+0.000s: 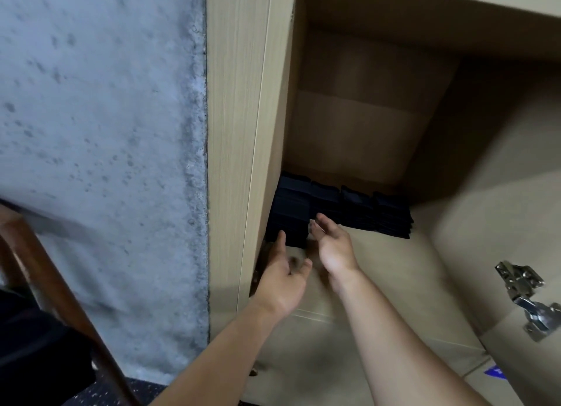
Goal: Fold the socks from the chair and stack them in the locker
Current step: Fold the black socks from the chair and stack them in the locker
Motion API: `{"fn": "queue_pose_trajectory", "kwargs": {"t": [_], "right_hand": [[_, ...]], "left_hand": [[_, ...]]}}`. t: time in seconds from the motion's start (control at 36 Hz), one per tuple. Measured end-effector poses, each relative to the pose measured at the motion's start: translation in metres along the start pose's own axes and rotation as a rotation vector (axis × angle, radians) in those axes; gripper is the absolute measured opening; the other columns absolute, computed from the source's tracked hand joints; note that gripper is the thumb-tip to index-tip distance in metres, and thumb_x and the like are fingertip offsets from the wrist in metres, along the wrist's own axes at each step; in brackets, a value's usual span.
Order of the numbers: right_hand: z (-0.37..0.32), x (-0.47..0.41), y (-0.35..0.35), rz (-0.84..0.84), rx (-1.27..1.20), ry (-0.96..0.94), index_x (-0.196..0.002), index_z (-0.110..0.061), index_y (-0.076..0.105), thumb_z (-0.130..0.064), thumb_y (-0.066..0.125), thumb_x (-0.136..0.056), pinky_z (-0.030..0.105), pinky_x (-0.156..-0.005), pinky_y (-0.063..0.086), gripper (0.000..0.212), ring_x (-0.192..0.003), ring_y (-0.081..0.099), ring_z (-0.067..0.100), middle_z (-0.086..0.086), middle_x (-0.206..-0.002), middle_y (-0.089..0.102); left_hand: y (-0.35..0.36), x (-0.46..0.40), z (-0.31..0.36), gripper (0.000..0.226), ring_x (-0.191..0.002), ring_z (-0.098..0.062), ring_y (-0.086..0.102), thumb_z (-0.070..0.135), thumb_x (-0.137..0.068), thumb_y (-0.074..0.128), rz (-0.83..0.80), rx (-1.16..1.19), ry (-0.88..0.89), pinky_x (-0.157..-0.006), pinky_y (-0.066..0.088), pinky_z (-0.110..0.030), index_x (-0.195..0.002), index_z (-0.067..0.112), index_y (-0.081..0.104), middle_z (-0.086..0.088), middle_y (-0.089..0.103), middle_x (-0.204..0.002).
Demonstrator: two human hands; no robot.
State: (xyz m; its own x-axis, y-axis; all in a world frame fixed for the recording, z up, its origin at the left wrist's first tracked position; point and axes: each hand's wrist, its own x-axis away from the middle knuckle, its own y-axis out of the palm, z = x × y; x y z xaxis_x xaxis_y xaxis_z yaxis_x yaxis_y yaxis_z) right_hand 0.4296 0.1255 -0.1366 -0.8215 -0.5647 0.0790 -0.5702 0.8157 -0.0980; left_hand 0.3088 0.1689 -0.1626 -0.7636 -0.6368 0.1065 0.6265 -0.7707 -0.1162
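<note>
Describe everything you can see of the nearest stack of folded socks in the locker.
The nearest stack of folded socks is dark navy or black, soft knit, piled squarely. It stands upright on the locker shelf, against the left wall, leftmost of a row. The left hand and right hand reach toward its front, fingers straight.

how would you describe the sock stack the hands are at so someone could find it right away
Look inside the open wooden locker, at the row of dark folded sock stacks along its floor. The leftmost stack sits against the locker's left wall, between the left hand and right hand; it stands taller than the neighbouring stacks.
</note>
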Motion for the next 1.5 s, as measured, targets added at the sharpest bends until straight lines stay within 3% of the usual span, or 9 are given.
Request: {"fn": "queue_pose_trajectory", "kwargs": {"t": [0.14,0.25,0.39,0.56,0.61,0.69,0.78,1.11,1.5], "right_hand": [[-0.002,0.03,-0.007,0.011,0.032,-0.031,-0.152,-0.02,0.047,-0.016,0.059,-0.104,0.027,-0.112,0.037,0.05,-0.134,0.05,0.01,-0.006,-0.151,0.052],[-0.01,0.054,-0.012,-0.01,0.112,-0.114,-0.15,-0.025,0.05,-0.015,0.061,-0.103,0.024,-0.107,0.039,0.05,-0.128,0.053,0.005,-0.008,-0.143,0.057],[-0.011,0.076,-0.02,-0.033,0.316,-0.255,-0.146,-0.035,0.051,-0.019,0.065,-0.1,0.029,-0.115,0.039,0.051,-0.135,0.049,0.005,-0.014,-0.145,0.054],[-0.012,0.107,-0.021,-0.071,0.502,-0.408,-0.141,-0.041,0.056,-0.024,0.068,-0.098,0.033,-0.116,0.041,0.048,-0.135,0.049,0.007,-0.014,-0.144,0.056],[-0.013,0.119,-0.017,-0.105,0.558,-0.453,-0.143,-0.039,0.055,-0.026,0.066,-0.099,0.03,-0.117,0.038,0.048,-0.136,0.046,0.005,-0.016,-0.146,0.053],[-0.013,0.135,-0.008,-0.157,0.623,-0.504,-0.146,-0.041,0.051,-0.028,0.065,-0.1,0.016,-0.113,0.03,0.05,-0.137,0.041,-0.003,-0.022,-0.15,0.047],[-0.013,0.149,0.003,-0.215,0.615,-0.544,-0.146,-0.042,0.051,-0.028,0.066,-0.099,0.013,-0.111,0.03,0.051,-0.133,0.041,-0.008,-0.026,-0.147,0.047],[-0.009,0.186,0.059,-0.455,0.638,-0.624,-0.149,-0.042,0.046,-0.033,0.064,-0.1,0.018,-0.115,0.029,0.053,-0.139,0.038,-0.005,-0.026,-0.151,0.042],[-0.008,0.203,0.116,-0.56,0.614,-0.686,-0.149,-0.042,0.045,-0.036,0.065,-0.099,0.025,-0.115,0.035,0.054,-0.135,0.041,-0.004,-0.025,-0.148,0.043]], "left_hand": [[-0.008,0.019,0.008,0.085,-0.153,-0.013,0.025,0.03,-0.104,0.057,-0.014,-0.156,0.056,-0.122,0.016,-0.025,-0.163,0.035,-0.003,0.007,0.02,-0.169],[-0.018,0.039,0.014,0.081,-0.143,0.006,0.013,0.027,-0.104,0.058,-0.011,-0.295,0.18,-0.102,0.009,0.0,-0.164,0.032,0.004,0.013,0.016,-0.169],[-0.034,0.06,0.013,0.073,-0.139,0.007,0.028,0.025,-0.103,0.059,-0.046,-0.399,0.268,-0.089,0.027,0.009,-0.162,0.034,0.017,0.014,0.027,-0.161],[-0.062,0.084,0.011,0.059,-0.12,0.002,0.056,0.031,-0.1,0.062,-0.019,-0.578,0.337,-0.105,0.048,-0.03,-0.152,0.042,0.037,0.015,0.057,-0.135],[-0.072,0.095,0.012,0.057,-0.115,0.006,0.055,0.028,-0.099,0.062,0.009,-0.621,0.361,-0.1,0.05,-0.025,-0.149,0.043,0.04,0.017,0.058,-0.129],[-0.087,0.113,0.012,0.056,-0.116,0.013,0.049,0.025,-0.1,0.063,0.045,-0.661,0.397,-0.095,0.04,-0.004,-0.149,0.039,0.041,0.02,0.052,-0.132],[-0.105,0.128,0.01,0.054,-0.118,0.013,0.047,0.025,-0.099,0.063,0.092,-0.661,0.393,-0.094,0.038,-0.002,-0.148,0.039,0.043,0.021,0.05,-0.134],[-0.157,0.189,-0.004,0.056,-0.124,-0.001,0.053,0.044,-0.1,0.058,0.303,-0.865,0.277,-0.096,0.051,-0.029,-0.152,0.036,0.038,0.018,0.047,-0.142],[-0.224,0.23,-0.025,0.052,-0.126,-0.013,0.055,0.039,-0.097,0.062,0.512,-0.988,0.197,-0.104,0.049,-0.041,-0.146,0.031,0.049,0.013,0.054,-0.14]]}}
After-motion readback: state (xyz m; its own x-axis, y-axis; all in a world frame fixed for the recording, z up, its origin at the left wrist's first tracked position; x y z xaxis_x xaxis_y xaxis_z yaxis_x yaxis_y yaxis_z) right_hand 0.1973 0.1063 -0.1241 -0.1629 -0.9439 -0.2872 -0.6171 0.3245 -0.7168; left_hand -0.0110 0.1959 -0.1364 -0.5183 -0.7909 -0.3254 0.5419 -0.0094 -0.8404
